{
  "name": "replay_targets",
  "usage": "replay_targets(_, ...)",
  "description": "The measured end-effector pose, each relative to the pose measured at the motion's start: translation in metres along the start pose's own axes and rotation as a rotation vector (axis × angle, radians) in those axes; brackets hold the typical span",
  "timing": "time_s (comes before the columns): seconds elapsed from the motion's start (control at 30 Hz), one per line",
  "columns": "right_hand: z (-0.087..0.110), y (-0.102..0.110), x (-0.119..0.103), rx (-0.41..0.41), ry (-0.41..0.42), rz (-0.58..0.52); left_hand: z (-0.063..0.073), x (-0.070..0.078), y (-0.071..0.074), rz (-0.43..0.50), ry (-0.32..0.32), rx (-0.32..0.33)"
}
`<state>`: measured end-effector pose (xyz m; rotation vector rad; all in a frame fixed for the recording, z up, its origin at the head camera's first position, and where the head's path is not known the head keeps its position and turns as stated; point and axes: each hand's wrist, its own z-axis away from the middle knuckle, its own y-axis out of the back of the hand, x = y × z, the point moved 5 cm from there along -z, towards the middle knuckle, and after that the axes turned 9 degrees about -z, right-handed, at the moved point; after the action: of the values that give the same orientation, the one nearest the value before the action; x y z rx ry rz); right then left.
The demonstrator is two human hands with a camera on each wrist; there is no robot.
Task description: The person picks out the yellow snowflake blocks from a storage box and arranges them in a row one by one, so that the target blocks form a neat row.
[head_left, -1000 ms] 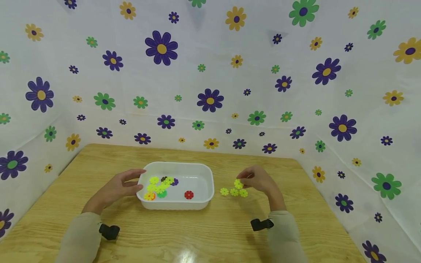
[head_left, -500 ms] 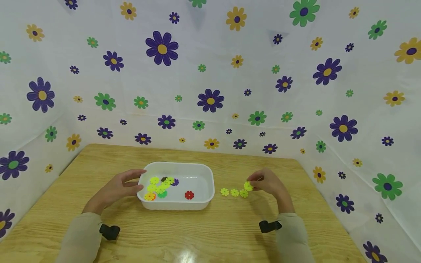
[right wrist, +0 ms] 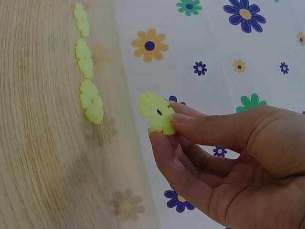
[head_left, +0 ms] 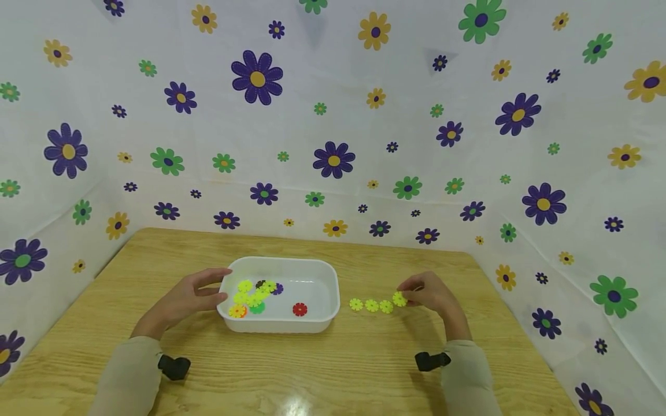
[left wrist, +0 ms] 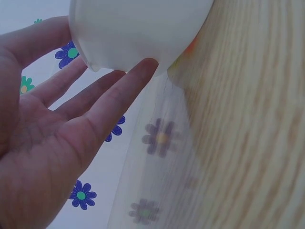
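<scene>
My right hand (head_left: 434,293) pinches a yellow flower-shaped plastic disc (right wrist: 157,113) between thumb and fingertips. In the right wrist view it hangs just above the tabletop, apart from the row. Three like yellow discs (head_left: 372,305) lie in a row on the table, left of that hand. Farther left stands a white plastic tray (head_left: 283,325). My left hand (head_left: 182,300) rests its outstretched fingers against the tray's left end, as the left wrist view (left wrist: 62,124) shows. Inside the tray several yellow discs (head_left: 241,297) overlap at the left, with a red disc (head_left: 299,309) apart from them.
Green (head_left: 257,308), purple (head_left: 279,289) and dark brown discs lie partly under the yellow ones in the tray. The wooden table (head_left: 291,370) ends at a white flower-printed cloth (head_left: 291,127) at the back and sides.
My right hand has moved to the right with its yellow disc, from above the row to beyond the row's right end, and sunk a little. The left hand and tray stay put.
</scene>
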<state>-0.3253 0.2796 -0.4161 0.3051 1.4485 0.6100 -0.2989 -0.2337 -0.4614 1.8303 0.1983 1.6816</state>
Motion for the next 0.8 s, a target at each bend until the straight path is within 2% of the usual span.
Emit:
replay_targets(0.37, -0.001, 0.001, 0.015, 0.018, -0.021, -0.012, 0.0, 0.0, -0.001, 0.002, 0.004, -0.002)
replay_targets(0.6, -0.004, 0.002, 0.023, 0.052, -0.063, -0.021, 0.001, 0.0, -0.001, 0.005, 0.007, 0.002)
replay_targets(0.8, -0.008, 0.002, 0.03, 0.039, -0.077, -0.016, 0.001, 0.0, -0.001, 0.019, 0.009, 0.005)
